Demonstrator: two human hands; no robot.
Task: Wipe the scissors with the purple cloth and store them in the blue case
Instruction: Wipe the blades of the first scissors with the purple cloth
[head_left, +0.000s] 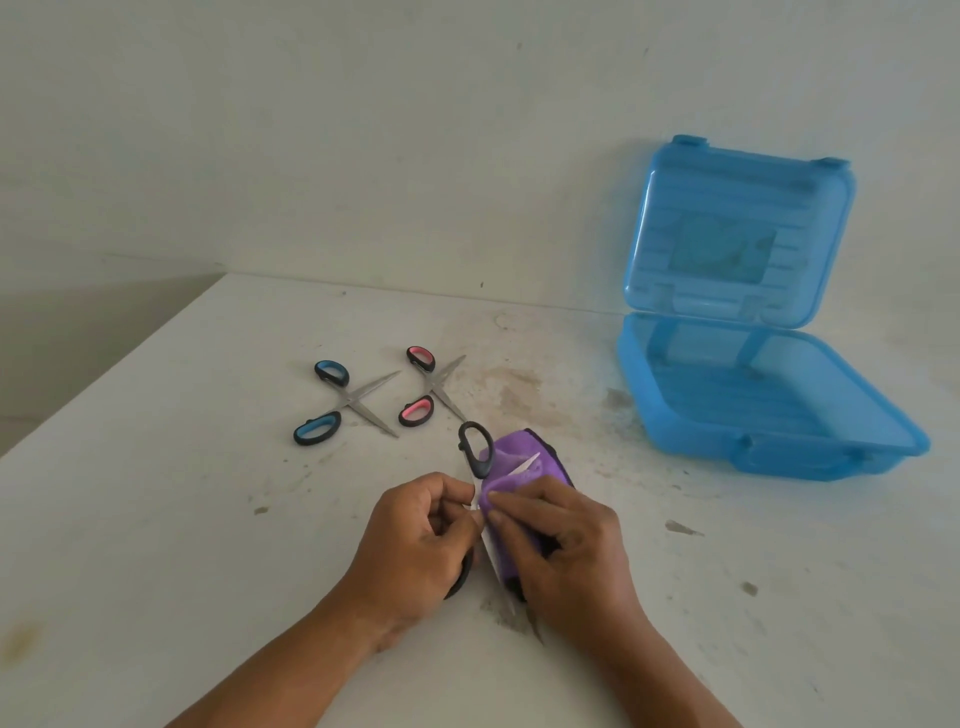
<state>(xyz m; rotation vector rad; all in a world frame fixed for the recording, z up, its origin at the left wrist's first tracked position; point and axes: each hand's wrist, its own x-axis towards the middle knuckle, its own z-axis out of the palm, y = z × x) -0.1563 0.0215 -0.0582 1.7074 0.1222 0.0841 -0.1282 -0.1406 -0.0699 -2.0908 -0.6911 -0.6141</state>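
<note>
My left hand (415, 540) grips black-handled scissors (475, 449) that are spread open, one handle loop sticking up past my fingers and the other under my palm. My right hand (566, 551) presses the purple cloth (511, 467) against a blade, whose tip pokes out over the cloth. Blue-handled scissors (332, 402) and pink-handled scissors (426, 387) lie spread open on the white table, beyond my hands. The blue case (769, 400) stands open at the right, its lid leaning back against the wall and its tray showing nothing inside.
The white table (156, 519) is stained and speckled with dirt, mostly around the middle and near the case. Its left edge runs diagonally from the back corner toward me. A pale wall rises right behind the table and the case.
</note>
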